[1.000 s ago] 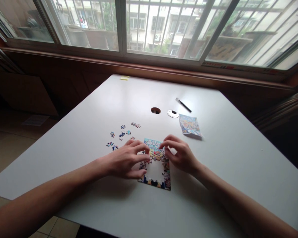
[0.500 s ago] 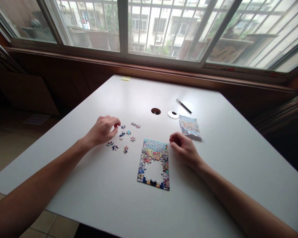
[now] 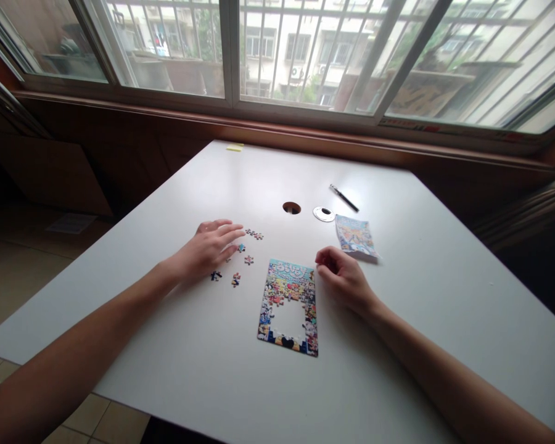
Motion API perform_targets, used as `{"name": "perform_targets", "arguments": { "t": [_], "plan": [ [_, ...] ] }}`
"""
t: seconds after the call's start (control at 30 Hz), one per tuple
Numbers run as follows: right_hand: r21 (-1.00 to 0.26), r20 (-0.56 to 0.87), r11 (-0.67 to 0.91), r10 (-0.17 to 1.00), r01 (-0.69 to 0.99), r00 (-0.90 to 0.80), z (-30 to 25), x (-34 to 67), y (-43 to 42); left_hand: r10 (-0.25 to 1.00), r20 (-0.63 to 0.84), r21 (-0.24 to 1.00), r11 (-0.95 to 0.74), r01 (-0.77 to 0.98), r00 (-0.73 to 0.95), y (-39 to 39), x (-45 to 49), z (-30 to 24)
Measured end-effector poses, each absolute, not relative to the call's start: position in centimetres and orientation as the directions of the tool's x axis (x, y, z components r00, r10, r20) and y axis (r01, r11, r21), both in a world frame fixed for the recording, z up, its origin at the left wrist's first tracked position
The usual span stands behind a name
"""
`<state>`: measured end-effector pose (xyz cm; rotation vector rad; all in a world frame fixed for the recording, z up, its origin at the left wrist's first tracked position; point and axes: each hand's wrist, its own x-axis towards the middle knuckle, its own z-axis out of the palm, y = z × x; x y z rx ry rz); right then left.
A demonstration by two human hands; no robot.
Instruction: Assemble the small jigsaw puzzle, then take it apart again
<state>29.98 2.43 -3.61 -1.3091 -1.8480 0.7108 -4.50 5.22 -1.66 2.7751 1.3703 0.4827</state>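
Observation:
A small colourful jigsaw puzzle (image 3: 289, 306), with a white gap in its lower middle, lies on the white table (image 3: 398, 308). Several loose puzzle pieces (image 3: 247, 246) are scattered to its left. My left hand (image 3: 208, 250) lies flat over these pieces with its fingers stretched out and apart, covering some of them. My right hand (image 3: 342, 277) rests on the table just right of the puzzle's top corner, fingers curled in, with nothing visible in it.
A printed picture card (image 3: 355, 236) lies right of the puzzle. Behind it are a round cable-hole cover (image 3: 324, 214), the open hole (image 3: 291, 208) and a black pen (image 3: 344, 198). A yellow note (image 3: 234, 147) sits at the far edge under the window.
Both hands have left the puzzle. My left hand went to the loose pieces, pinched at them, and now lies spread over them. My right hand drew back beside the puzzle and stays curled.

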Motion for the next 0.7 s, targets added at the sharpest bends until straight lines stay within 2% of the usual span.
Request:
{"name": "perform_targets", "arguments": {
  "t": [0.2,0.4,0.5,0.7],
  "plan": [
    [-0.778,0.246,0.313,0.949,0.544,-0.195,-3.6,29.9,2.4,0.741,0.159,0.107,-0.67,0.735,0.653,6.1,-2.1,-2.3],
    [-0.774,0.248,0.322,0.946,0.545,-0.206,-4.0,30.0,2.5,0.685,0.112,0.181,-0.726,0.663,0.72,5.4,-1.8,-1.6],
    [-0.775,0.248,0.319,0.948,0.546,-0.202,-4.0,30.0,2.5,0.641,0.127,0.215,-0.763,0.609,0.757,4.7,-1.7,-1.1],
    [-0.777,0.247,0.318,0.948,0.544,-0.201,-3.6,29.8,2.4,0.614,0.271,0.236,-0.789,0.568,0.741,4.0,-1.0,-1.1]
  ]
}}
